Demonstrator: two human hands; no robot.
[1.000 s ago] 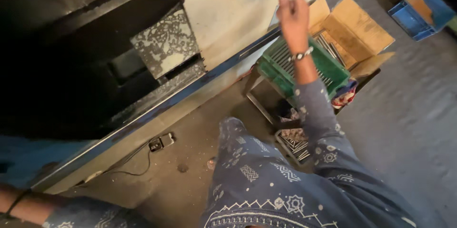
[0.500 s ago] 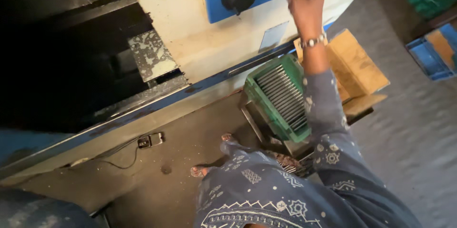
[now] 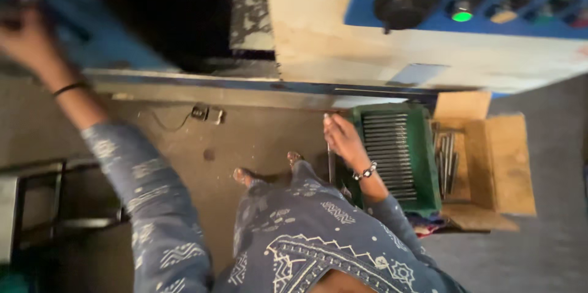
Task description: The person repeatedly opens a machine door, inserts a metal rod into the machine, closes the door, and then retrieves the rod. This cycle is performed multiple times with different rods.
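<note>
My right hand, with a beaded bracelet at the wrist, hangs low at the left edge of a green plastic crate filled with several metal rods. A thin metal rod points down from its fingers, and the hand seems closed on it. My left hand is raised at the upper left against a blue machine door. That hand is blurred, so its grip is unclear. A dark band circles the left wrist.
A cream machine body carries a blue control panel with a black knob and a lit green lamp. An open cardboard box with more rods sits right of the crate. My sandalled feet stand on a concrete floor; a metal frame stands at left.
My right hand has come down from the control panel to the green crate's edge. My left arm has swung up into view, reaching the blue door at upper left.
</note>
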